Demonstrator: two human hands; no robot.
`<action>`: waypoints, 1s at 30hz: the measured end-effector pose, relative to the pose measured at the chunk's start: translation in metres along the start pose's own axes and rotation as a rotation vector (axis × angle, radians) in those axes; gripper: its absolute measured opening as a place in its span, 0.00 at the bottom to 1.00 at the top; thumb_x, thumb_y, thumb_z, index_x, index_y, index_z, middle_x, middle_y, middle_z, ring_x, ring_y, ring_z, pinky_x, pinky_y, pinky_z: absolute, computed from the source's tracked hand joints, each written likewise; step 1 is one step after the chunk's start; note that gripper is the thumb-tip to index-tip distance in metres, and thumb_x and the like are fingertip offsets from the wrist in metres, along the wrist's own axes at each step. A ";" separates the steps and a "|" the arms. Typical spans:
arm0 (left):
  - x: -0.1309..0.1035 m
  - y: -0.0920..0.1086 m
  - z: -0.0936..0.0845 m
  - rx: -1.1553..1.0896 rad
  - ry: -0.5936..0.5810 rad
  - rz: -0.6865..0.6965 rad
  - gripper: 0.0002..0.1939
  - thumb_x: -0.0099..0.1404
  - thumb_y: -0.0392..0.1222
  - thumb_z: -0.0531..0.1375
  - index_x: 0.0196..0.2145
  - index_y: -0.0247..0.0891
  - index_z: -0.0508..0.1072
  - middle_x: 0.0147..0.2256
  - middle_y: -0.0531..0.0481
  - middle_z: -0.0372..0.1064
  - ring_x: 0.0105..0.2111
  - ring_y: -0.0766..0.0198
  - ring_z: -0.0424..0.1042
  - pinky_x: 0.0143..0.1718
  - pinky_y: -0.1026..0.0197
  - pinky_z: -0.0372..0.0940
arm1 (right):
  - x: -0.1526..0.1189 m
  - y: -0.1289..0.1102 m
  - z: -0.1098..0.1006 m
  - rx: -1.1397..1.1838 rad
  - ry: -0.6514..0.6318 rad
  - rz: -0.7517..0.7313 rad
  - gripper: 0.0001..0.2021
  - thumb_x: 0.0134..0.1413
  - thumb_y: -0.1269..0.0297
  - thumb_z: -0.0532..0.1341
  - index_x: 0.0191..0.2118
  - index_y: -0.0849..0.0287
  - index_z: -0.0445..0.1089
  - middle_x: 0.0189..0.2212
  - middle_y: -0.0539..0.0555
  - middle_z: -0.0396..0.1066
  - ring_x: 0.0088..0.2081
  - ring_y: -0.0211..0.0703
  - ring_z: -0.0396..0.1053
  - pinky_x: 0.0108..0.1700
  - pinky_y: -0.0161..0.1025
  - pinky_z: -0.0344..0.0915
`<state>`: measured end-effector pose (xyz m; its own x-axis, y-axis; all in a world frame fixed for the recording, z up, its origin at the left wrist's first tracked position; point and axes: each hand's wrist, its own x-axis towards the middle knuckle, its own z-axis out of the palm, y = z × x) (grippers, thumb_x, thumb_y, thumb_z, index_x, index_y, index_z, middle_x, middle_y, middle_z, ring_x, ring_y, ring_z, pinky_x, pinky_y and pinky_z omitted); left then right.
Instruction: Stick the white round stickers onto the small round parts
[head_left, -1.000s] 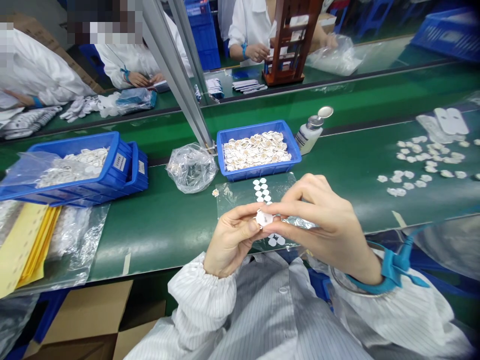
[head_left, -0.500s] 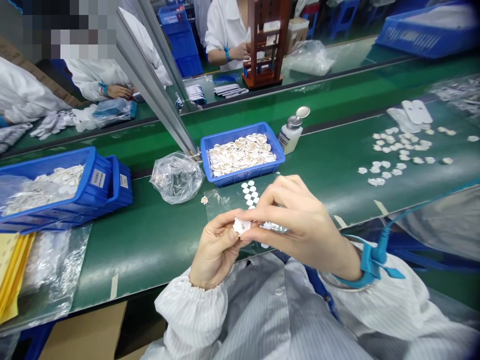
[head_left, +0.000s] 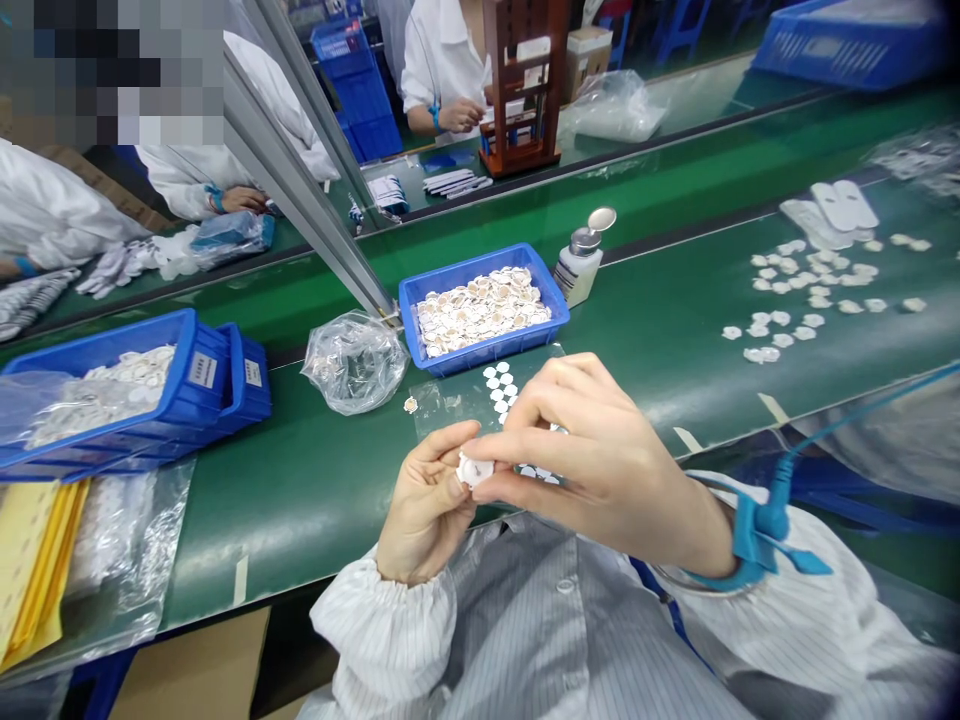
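A small white round piece [head_left: 475, 471] is pinched between both hands, low in the middle of the view. My left hand [head_left: 427, 500] grips its left side between thumb and fingers. From the right, my right hand [head_left: 592, 460] holds its edge with thumb and index finger. Beneath and behind the hands lies a clear sheet [head_left: 442, 405] with rows of white round stickers [head_left: 498, 380], partly hidden by my right hand. One loose piece with a tan face [head_left: 410, 404] rests at the sheet's left edge.
Beyond the hands stand a blue tray [head_left: 484, 360] full of small pieces, a bottle [head_left: 577, 270] with its lid up, and a crumpled plastic bag [head_left: 354, 362]. Blue bins [head_left: 172, 400] are at left, scattered white pieces [head_left: 814, 275] at right. People work across the green bench [head_left: 315, 500].
The white piece has shifted slightly left in my fingers and more of its face shows. My right thumb and index finger have moved a little left. The view has shifted slightly.
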<state>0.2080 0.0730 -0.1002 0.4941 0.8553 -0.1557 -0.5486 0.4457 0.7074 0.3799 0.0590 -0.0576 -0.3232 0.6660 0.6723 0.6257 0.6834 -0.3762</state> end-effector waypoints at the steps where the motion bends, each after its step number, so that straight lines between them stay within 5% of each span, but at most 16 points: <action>1: 0.000 0.000 0.000 -0.002 0.002 0.001 0.15 0.49 0.37 0.74 0.37 0.47 0.81 0.31 0.56 0.81 0.31 0.69 0.80 0.32 0.76 0.71 | 0.000 0.000 0.000 -0.001 0.002 0.000 0.10 0.62 0.64 0.61 0.30 0.59 0.74 0.25 0.48 0.68 0.31 0.37 0.61 0.39 0.40 0.56; 14: 0.000 0.000 0.003 -0.018 0.052 -0.014 0.16 0.47 0.38 0.75 0.35 0.43 0.80 0.27 0.55 0.79 0.29 0.68 0.79 0.34 0.72 0.73 | -0.001 0.002 -0.001 0.025 0.004 0.015 0.04 0.60 0.64 0.64 0.39 0.56 0.75 0.26 0.48 0.69 0.31 0.37 0.64 0.40 0.41 0.57; 18: 0.000 0.000 0.001 -0.031 0.056 -0.031 0.16 0.49 0.39 0.74 0.38 0.43 0.80 0.33 0.53 0.80 0.33 0.64 0.80 0.35 0.69 0.74 | -0.004 0.004 -0.003 0.124 -0.020 0.096 0.13 0.57 0.59 0.66 0.47 0.56 0.71 0.28 0.49 0.70 0.34 0.40 0.67 0.40 0.42 0.60; 25: -0.001 -0.002 0.001 -0.089 0.026 -0.049 0.16 0.51 0.37 0.73 0.39 0.41 0.78 0.34 0.54 0.81 0.34 0.67 0.80 0.34 0.74 0.73 | -0.009 0.007 0.006 0.435 -0.024 0.272 0.10 0.63 0.63 0.60 0.49 0.57 0.71 0.42 0.55 0.71 0.46 0.40 0.68 0.46 0.39 0.68; 30: 0.000 -0.001 0.002 -0.036 0.066 -0.054 0.21 0.53 0.35 0.72 0.42 0.37 0.70 0.33 0.51 0.80 0.36 0.63 0.80 0.35 0.69 0.74 | -0.006 0.007 0.015 0.581 -0.146 0.402 0.04 0.60 0.65 0.63 0.40 0.57 0.73 0.46 0.54 0.71 0.50 0.40 0.69 0.52 0.40 0.68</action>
<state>0.2094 0.0719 -0.0994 0.4784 0.8449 -0.2393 -0.5471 0.4999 0.6714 0.3759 0.0642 -0.0741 -0.2643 0.9050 0.3334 0.2508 0.3983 -0.8823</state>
